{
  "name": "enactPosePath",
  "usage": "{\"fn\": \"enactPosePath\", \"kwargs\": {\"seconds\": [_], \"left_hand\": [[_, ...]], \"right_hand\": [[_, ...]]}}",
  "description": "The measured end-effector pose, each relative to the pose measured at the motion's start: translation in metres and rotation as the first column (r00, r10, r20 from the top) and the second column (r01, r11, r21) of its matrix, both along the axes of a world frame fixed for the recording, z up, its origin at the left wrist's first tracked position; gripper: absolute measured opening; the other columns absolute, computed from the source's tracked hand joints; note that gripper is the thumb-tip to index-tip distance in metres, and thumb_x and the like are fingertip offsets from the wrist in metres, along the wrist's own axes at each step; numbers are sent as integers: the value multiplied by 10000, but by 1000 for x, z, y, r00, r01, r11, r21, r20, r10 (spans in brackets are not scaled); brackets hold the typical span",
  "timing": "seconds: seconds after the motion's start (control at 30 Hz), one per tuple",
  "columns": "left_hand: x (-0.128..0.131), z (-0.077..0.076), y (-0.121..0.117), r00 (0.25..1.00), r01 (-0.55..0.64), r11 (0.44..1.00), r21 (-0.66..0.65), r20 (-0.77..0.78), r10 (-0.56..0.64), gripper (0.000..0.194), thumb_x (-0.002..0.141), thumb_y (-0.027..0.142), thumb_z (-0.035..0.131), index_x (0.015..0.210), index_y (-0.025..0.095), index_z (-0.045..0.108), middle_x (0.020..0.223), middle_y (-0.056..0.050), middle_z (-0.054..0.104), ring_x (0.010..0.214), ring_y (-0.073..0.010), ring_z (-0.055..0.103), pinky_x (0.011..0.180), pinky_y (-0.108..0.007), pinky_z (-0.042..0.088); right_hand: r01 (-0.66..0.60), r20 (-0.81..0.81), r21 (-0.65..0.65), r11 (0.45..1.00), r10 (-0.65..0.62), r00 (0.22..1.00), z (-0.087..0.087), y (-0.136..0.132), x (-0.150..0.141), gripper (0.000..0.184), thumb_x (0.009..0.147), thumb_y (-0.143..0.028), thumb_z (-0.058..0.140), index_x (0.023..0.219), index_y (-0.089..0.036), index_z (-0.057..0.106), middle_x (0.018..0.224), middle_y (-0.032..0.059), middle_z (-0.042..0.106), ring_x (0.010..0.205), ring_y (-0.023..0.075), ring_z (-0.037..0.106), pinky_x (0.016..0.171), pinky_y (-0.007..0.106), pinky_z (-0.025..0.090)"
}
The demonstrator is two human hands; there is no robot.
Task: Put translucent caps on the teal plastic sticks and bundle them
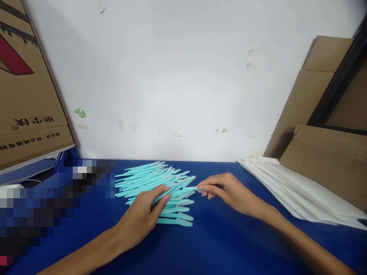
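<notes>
Several turquoise eyebrow razors [143, 179] lie side by side on the blue tabletop [200, 244], handles to the left and pale blade ends to the right. Over the right part of this spread, my left hand [149, 210] is closed around a small bunch of eyebrow razors [182, 185], their blade ends fanned toward the right. My right hand [220, 189] pinches the whitish, see-through tip of one eyebrow razor between thumb and fingers. That razor's handle runs left toward the bunch; where it ends is hidden. More razors show below my left hand, nearest me.
White flat sheets or bags [292, 191] are stacked at the right. Cardboard [329, 164] with a black bar leans behind them. A printed cardboard box [31, 95] stands at the left above a blurred-out area. A white wall [183, 84] closes off the table's back edge.
</notes>
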State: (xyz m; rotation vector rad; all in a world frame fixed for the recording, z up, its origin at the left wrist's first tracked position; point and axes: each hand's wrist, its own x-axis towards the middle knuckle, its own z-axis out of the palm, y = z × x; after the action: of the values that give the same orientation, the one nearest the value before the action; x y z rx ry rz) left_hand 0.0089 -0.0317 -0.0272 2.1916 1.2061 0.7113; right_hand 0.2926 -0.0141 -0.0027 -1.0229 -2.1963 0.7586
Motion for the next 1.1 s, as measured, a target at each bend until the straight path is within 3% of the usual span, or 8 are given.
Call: {"fn": "enactPosePath", "kwargs": {"seconds": [0.13,0.33,0.5,0.6,0.77,0.93,1.1], "left_hand": [[1,-1,0,1000,26,999,20,8,-26,367,1044,511,351,1043,243,603,718,28,545,582,-143,414,576,-276,304],[0,0,-1,999,3,1000,26,34,-4,373,1035,519,363,1075,233,599,714,23,545,574,-146,424,564,-271,313],[1,-1,-3,999,31,999,32,30,-32,361,1043,500,363,1028,236,609,737,18,569,594,-145,440,579,-267,325],[2,-1,-4,999,41,998,37,30,-42,349,1041,491,376,1021,232,610,723,21,565,585,-143,435,572,-267,319],[4,0,-3,995,53,998,21,89,-54,342,1042,483,378,966,224,588,698,32,519,562,-131,409,540,-260,313],[4,-2,-5,991,95,995,11,92,-95,337,1045,481,387,946,232,591,678,46,494,565,-129,424,553,-264,309],[5,-3,-7,991,102,994,35,81,-104,344,1054,478,370,917,232,567,642,57,468,536,-129,401,542,-269,298]], "right_hand": [[2,-14,-42,999,-2,1000,1,-2,-2,346,981,-488,554,1061,-245,786,873,35,765,742,184,696,701,291,572],[105,-41,32,994,-103,994,8,-2,0,337,971,-486,576,980,-232,798,825,27,763,716,178,687,691,279,543],[22,-64,-62,998,-26,998,4,-6,-5,325,962,-485,588,969,-229,789,848,36,763,732,185,697,698,296,570],[29,-168,-138,990,-52,984,-1,-9,-12,291,936,-471,633,1077,-230,714,826,30,760,718,184,702,706,311,577],[108,-388,-232,967,-194,901,-8,-11,-23,599,853,-454,740,1325,-248,436,723,-19,725,649,186,696,646,307,570],[104,-301,-127,986,-138,944,-12,-16,-26,611,889,-375,704,1417,-299,407,765,-27,745,677,184,710,697,323,575],[101,-319,-99,990,-128,939,-12,-19,-29,586,895,-356,704,1415,-303,439,740,-39,736,658,177,700,673,306,571]]}}
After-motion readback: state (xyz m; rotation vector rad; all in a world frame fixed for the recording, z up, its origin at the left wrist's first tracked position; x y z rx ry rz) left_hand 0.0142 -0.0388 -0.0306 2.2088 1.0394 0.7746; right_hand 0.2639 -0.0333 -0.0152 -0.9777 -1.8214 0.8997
